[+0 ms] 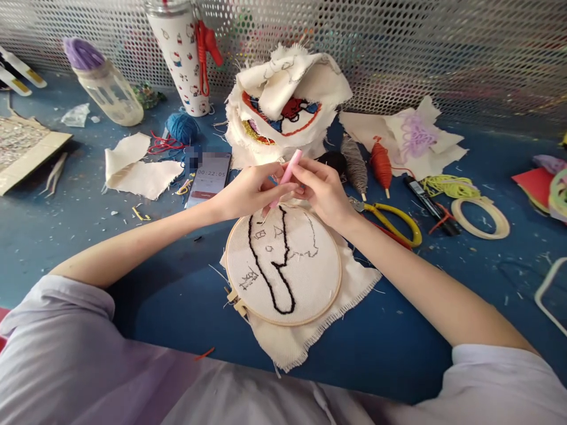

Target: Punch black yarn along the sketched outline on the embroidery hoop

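- Gripping from both sides, the hands were at it: the left hand (252, 192) had closed around the pink tool (293, 160), thumb pressed across its lower shaft.
- And the right hand (325, 192) was in there too, fingers bunched and pinching it near the upper end!
- Tilted went the tool, its top leaning to the right, right over the far edge of the embroidery hoop (287, 323); whether its tip touched the fabric, I could not tell.
- Down below, the hoop lay on the blue table (168, 307), white cloth (283, 354) stretched inside it and fringed edges spilling out beneath.
- What a line that was: thick black yarn (286, 310) curved down into a rounded loop, with thin drawn marks on either side.
- To the left, a phone (208, 177) lay just beside the forearm, its timer reading 00:22:05.
- Over on the right sat yellow-handled scissors (416, 230), a black marker (432, 203) and a small wooden ring (504, 227).
- Behind the hands, a stitched cloth pile (283, 133) filled the middle, while a white tumbler (179, 65) stood farther left against the perforated metal panel (420, 47).
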Demonstrator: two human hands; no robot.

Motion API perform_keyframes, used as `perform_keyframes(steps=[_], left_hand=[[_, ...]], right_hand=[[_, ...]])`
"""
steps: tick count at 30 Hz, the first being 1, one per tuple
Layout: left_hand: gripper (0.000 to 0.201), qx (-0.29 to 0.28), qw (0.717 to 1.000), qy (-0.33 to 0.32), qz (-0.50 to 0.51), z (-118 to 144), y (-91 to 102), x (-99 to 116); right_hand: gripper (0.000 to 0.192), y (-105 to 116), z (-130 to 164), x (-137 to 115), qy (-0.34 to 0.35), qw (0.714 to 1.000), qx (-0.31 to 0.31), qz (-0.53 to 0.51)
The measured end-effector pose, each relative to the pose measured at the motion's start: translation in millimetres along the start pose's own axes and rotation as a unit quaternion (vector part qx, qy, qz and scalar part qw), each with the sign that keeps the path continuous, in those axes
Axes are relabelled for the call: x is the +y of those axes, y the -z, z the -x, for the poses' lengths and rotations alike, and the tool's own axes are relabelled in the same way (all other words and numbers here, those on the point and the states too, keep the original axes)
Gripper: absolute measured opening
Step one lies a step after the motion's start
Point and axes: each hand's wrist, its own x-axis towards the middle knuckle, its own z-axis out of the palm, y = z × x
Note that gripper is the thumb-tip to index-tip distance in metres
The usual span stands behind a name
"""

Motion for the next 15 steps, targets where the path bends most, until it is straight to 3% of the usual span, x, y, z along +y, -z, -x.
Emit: perform_keyframes(steps=[4, 7, 10, 15], left_hand=[[0.033, -0.022, 0.999, 0.015, -0.021, -2, 5.9, 1], [0.040, -0.095, 0.995, 0.028, 0.014, -4, 14.9, 0], [0.036, -0.162, 0.984, 0.048, 0.061, -5, 25.4, 0], [0.021, -0.216, 0.970, 0.075, 0.078, -6, 37.0, 2]], right_hand=[[0.026, -5, 3, 4, -0.003, 0.999, 0.032, -0.031], [0.028, -7, 3, 4, -0.039, 0.996, 0.054, -0.058], [0.032, -5, 0, 2, -0.042, 0.994, 0.083, -0.050], [0.035, 3, -3, 0, -0.023, 0.993, 0.105, -0.044]])
